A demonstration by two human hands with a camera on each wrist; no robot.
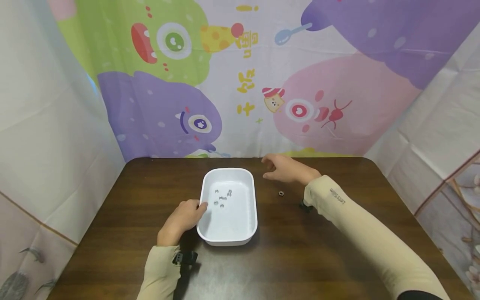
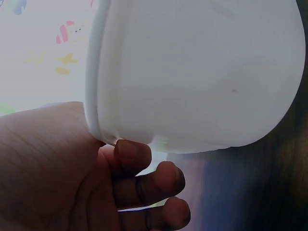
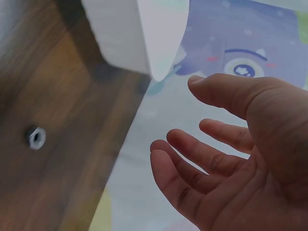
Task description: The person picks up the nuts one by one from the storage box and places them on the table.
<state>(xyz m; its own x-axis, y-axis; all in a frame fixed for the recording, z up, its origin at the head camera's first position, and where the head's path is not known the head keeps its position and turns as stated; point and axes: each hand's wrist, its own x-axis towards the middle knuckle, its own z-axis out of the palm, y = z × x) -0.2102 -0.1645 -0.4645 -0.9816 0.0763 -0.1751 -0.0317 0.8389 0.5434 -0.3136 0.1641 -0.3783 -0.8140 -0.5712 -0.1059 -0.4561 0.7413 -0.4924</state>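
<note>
A white rectangular tray (image 1: 234, 223) stands on the table, with several small metal nuts (image 1: 223, 198) lying in its left half. My left hand (image 1: 183, 217) grips the tray's left wall, thumb over the rim and fingers outside it; the left wrist view shows those curled fingers (image 2: 168, 177) against the wall. Beyond the tray's right side, my right hand (image 1: 286, 168) is raised with loosely bent fingers (image 3: 211, 159) and nothing between them. A single nut (image 1: 281, 193) lies on the table right of the tray, nearer to me than the right hand.
The dark wooden table (image 1: 300, 258) ends at a printed cartoon curtain (image 1: 240, 137) just past the right hand. Pale cloth hangs along both sides. A black wrist camera (image 1: 185, 257) sits on the left forearm.
</note>
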